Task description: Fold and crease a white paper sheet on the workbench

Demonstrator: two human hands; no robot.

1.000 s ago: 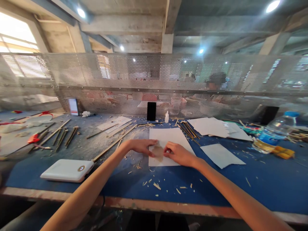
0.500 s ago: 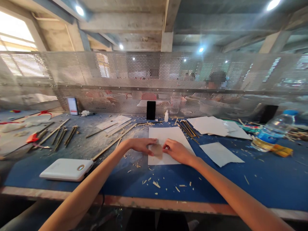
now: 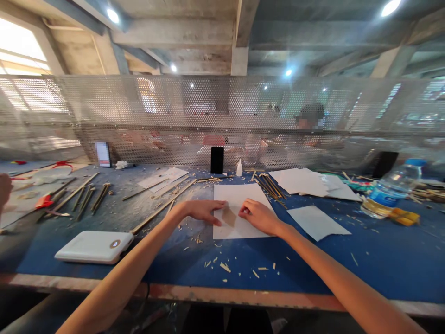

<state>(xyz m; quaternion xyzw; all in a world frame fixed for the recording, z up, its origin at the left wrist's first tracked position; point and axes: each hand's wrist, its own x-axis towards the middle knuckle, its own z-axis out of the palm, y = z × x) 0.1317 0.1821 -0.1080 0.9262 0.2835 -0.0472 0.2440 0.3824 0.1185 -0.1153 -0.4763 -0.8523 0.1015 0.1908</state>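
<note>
A sheet of white paper (image 3: 239,192) lies on the blue tabletop (image 3: 167,269) in front of me. My left hand (image 3: 205,211) rests at its left edge, fingers stretched out and thumb apart, with nothing in it. Over the right half of the sheet is my right hand (image 3: 257,216), its fingers curled and thumb pressed to the index finger. Whatever that pinch holds, if anything, is too small to make out. A shadow falls on the paper between the hands.
Left of me lie a white power bank (image 3: 93,247) and thin sticks (image 3: 99,198). Behind the sheet stand a black phone (image 3: 217,160) and a small white bottle (image 3: 239,168). Rightward are more papers (image 3: 299,181) and a water bottle (image 3: 392,188). Another person's hand (image 3: 4,190) shows far left.
My right hand has slid slightly to the right over the paper, widening the space between my hands. My left hand stays put. Another person's hand has appeared at the left edge.
</note>
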